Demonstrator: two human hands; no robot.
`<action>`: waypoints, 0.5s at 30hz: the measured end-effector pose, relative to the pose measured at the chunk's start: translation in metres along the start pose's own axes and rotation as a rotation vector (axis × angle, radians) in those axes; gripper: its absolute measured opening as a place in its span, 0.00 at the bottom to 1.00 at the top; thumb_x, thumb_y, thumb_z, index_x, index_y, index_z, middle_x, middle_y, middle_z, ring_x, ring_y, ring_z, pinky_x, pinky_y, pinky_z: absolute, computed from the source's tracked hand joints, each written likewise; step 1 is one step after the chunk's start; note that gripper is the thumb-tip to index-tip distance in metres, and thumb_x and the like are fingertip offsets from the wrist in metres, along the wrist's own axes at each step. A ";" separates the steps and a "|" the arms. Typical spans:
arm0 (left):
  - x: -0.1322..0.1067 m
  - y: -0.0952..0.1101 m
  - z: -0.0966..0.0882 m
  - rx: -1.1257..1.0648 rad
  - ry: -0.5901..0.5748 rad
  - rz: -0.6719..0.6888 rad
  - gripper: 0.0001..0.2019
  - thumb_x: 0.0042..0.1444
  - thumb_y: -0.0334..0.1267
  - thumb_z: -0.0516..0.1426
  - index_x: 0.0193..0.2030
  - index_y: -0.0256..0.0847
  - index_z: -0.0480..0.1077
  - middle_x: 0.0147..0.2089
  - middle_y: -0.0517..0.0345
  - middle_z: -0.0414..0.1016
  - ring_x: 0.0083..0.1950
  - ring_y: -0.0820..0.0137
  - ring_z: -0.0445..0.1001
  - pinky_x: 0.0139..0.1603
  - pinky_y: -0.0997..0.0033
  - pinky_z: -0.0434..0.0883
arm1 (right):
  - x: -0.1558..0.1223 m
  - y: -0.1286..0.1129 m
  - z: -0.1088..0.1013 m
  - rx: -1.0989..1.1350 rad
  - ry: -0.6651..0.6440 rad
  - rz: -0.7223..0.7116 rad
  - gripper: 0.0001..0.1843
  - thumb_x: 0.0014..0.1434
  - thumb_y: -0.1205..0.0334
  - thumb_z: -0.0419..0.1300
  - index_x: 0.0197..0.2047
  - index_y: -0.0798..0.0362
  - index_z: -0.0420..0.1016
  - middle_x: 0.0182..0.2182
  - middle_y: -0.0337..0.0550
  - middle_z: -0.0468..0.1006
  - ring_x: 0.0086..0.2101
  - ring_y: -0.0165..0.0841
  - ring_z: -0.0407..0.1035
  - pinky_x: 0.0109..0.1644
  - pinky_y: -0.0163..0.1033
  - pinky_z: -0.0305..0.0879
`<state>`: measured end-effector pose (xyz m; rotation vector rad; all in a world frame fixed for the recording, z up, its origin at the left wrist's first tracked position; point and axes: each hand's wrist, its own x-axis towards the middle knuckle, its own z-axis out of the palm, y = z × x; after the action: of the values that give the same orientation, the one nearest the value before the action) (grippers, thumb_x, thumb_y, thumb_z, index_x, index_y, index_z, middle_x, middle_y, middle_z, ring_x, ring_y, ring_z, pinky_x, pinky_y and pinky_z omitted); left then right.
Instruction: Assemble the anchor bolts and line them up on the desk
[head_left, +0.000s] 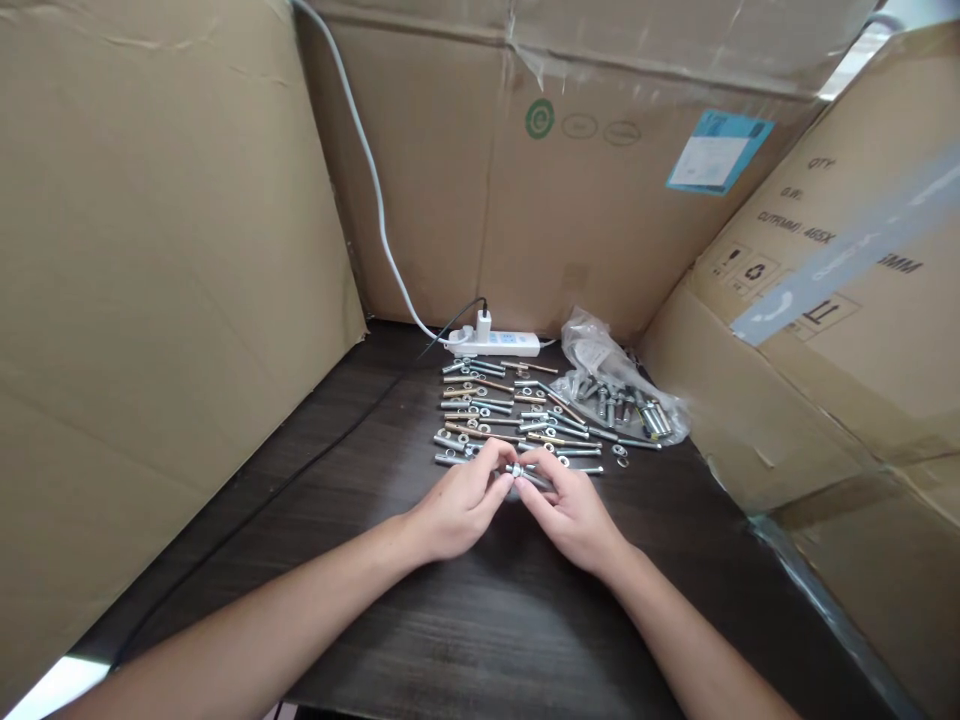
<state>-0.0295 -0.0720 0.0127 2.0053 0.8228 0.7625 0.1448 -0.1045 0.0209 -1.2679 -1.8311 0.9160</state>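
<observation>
Above the near edge of the laid-out hardware, my left hand (463,505) and my right hand (571,508) meet fingertip to fingertip. Between them is a small silver expansion bolt (534,479) with a nut (517,470) near its left end. My left thumb and index finger pinch that end. The right thumb and fingers close around the nut and shank, the shank slanting under the right hand. Just beyond lie rows of long bolts (487,421), metal sleeves (448,441), washers (550,431) and nuts, some silver and some brass-coloured. My fingers hide part of the nearest row.
A clear plastic bag (596,345) of more bolts lies at the back right. Behind the rows sits a white power strip (495,343) with a plugged-in adapter. A black cable (300,470) crosses the dark table (450,620) leftward. Cardboard walls (450,180) enclose three sides.
</observation>
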 end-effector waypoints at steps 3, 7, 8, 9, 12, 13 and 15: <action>0.000 0.002 -0.002 0.022 -0.020 -0.008 0.08 0.65 0.40 0.44 0.48 0.42 0.58 0.40 0.59 0.68 0.40 0.72 0.68 0.43 0.71 0.65 | 0.000 0.003 0.000 0.024 0.013 -0.012 0.08 0.61 0.59 0.52 0.41 0.54 0.67 0.28 0.37 0.68 0.24 0.24 0.59 0.26 0.27 0.59; 0.000 0.003 -0.002 0.036 -0.041 -0.010 0.10 0.65 0.41 0.43 0.44 0.41 0.61 0.38 0.59 0.67 0.38 0.72 0.66 0.41 0.72 0.64 | 0.000 0.005 0.001 -0.008 -0.005 -0.020 0.07 0.61 0.60 0.52 0.40 0.53 0.67 0.26 0.37 0.67 0.23 0.24 0.58 0.25 0.28 0.60; 0.000 0.002 -0.002 0.034 -0.042 -0.018 0.11 0.65 0.42 0.43 0.42 0.40 0.61 0.37 0.60 0.67 0.36 0.73 0.66 0.39 0.73 0.63 | -0.001 0.005 0.001 -0.020 -0.012 -0.022 0.07 0.61 0.59 0.52 0.40 0.53 0.66 0.26 0.36 0.66 0.23 0.24 0.58 0.25 0.28 0.60; 0.000 0.001 -0.002 0.037 -0.046 -0.029 0.12 0.65 0.43 0.43 0.40 0.39 0.62 0.34 0.61 0.66 0.34 0.73 0.65 0.37 0.73 0.62 | -0.001 0.005 0.001 -0.032 -0.018 -0.025 0.07 0.61 0.59 0.52 0.40 0.52 0.66 0.25 0.36 0.66 0.23 0.25 0.58 0.25 0.28 0.60; 0.002 -0.003 -0.002 0.020 -0.087 -0.055 0.17 0.65 0.46 0.42 0.33 0.38 0.62 0.28 0.62 0.64 0.30 0.74 0.61 0.33 0.74 0.60 | -0.002 0.005 0.003 -0.057 -0.030 -0.033 0.06 0.60 0.60 0.53 0.40 0.52 0.66 0.25 0.36 0.66 0.23 0.25 0.59 0.25 0.28 0.60; 0.003 -0.004 -0.002 -0.002 -0.104 -0.066 0.19 0.66 0.46 0.41 0.30 0.37 0.63 0.27 0.62 0.63 0.29 0.74 0.60 0.33 0.74 0.60 | -0.003 0.005 0.004 -0.056 -0.034 -0.036 0.06 0.60 0.60 0.53 0.40 0.52 0.66 0.26 0.36 0.67 0.24 0.25 0.60 0.26 0.28 0.61; 0.004 -0.005 -0.003 -0.039 -0.096 -0.094 0.22 0.66 0.47 0.39 0.27 0.37 0.62 0.26 0.62 0.62 0.29 0.74 0.60 0.32 0.74 0.60 | -0.003 0.005 0.006 -0.044 -0.037 -0.039 0.07 0.60 0.61 0.53 0.41 0.51 0.66 0.27 0.37 0.68 0.25 0.26 0.62 0.26 0.28 0.62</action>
<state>-0.0305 -0.0660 0.0108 1.9388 0.8339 0.6194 0.1429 -0.1067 0.0133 -1.2452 -1.9074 0.8876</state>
